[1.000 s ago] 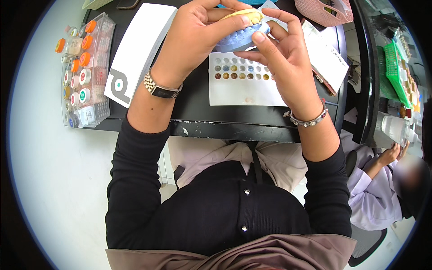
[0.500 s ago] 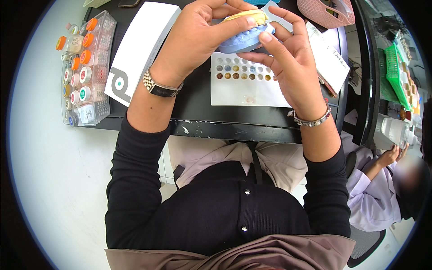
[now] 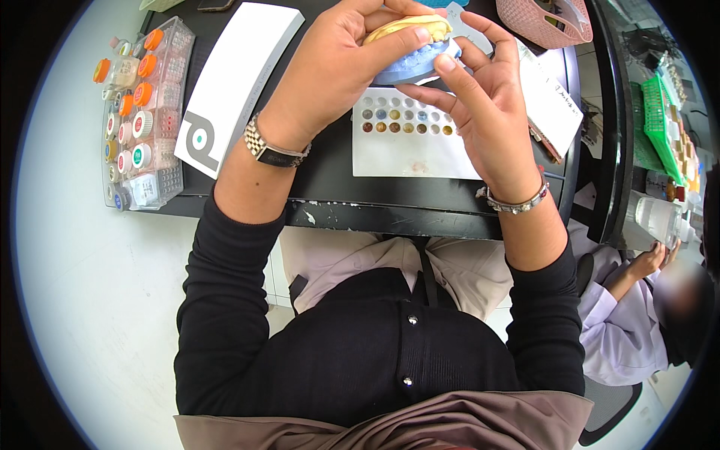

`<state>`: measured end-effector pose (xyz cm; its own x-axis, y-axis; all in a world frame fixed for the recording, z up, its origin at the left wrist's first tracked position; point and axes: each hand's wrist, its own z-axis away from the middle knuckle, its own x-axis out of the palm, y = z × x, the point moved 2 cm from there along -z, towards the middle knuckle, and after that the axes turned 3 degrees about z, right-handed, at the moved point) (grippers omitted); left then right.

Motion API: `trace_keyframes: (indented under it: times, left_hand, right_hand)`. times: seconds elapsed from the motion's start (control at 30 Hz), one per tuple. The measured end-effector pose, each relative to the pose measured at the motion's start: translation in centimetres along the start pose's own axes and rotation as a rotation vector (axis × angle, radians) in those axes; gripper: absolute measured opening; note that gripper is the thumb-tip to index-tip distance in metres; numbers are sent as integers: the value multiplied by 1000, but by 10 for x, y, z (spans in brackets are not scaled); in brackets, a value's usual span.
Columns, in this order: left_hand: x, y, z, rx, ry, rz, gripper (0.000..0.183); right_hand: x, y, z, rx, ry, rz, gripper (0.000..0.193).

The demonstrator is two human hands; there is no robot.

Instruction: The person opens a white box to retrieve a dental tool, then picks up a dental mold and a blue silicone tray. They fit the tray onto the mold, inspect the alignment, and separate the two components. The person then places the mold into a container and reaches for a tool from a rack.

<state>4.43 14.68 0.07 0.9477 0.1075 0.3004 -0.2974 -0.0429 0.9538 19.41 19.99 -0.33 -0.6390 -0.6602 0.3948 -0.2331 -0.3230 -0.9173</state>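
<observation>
Above the far part of the desk I hold a pair of dental casts pressed together, a yellow one (image 3: 403, 28) on top of a blue one (image 3: 406, 69). My left hand (image 3: 334, 71) is closed round them, its thumb lying across the yellow cast's near side. The thumb of my right hand (image 3: 491, 101) presses the right side of the blue cast, with fingers behind and under it. The casts' far side is hidden by my fingers. Just below them lies a white mixing palette (image 3: 412, 159) with rows of round wells, several holding coloured material.
A long white box (image 3: 232, 90) lies left on the black desk (image 3: 322, 191). Beyond it stands a clear rack (image 3: 169, 112) of small capped bottles. At the right are papers (image 3: 555, 109) and a pink basket (image 3: 536, 22). A co-worker (image 3: 622, 322) sits farther right, holding a clear bottle.
The casts have turned in my hands and shifted slightly right; the blue cast's underside now shows less and the yellow more. My left wrist has moved a little right.
</observation>
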Motion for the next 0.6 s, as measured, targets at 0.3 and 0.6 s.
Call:
trace_keyframes:
  times: [0.3, 0.6]
  left_hand:
    - [0, -4, -2, 153, -46, -51, 24]
    - [3, -1, 2, 139, -42, -40, 23]
  right_hand:
    - [0, 5, -1, -149, -29, -22, 57]
    - [2, 4, 1, -164, -20, 45, 59]
